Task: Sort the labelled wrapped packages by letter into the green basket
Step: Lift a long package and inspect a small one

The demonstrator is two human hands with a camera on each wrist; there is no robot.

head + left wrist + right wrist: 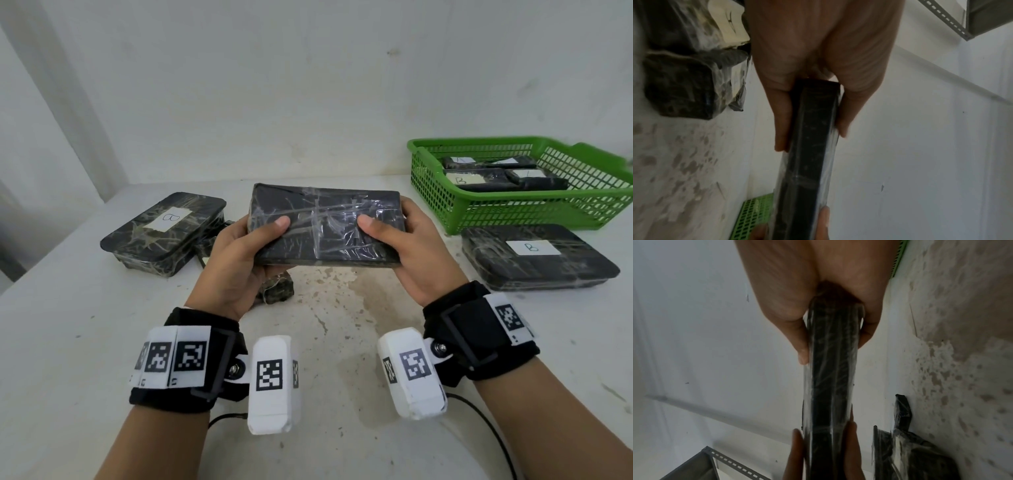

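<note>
A flat black package point(325, 228) wrapped in clear film is held above the table between both hands, no label showing on its upper face. My left hand point(239, 253) grips its left end, thumb on top and fingers underneath. My right hand point(407, 246) grips the right end the same way. The wrist views show the package edge-on point(809, 154) point(830, 369), pinched between thumb and fingers. The green basket point(555, 212) stands at the back right and holds several wrapped packages, one marked B point(469, 180).
A wrapped package labelled B point(164, 233) lies at the back left, and another labelled B point(537, 257) lies in front of the basket. A small dark wrapped lump point(277, 291) sits under my left hand. The white table point(342, 325) is stained in the middle.
</note>
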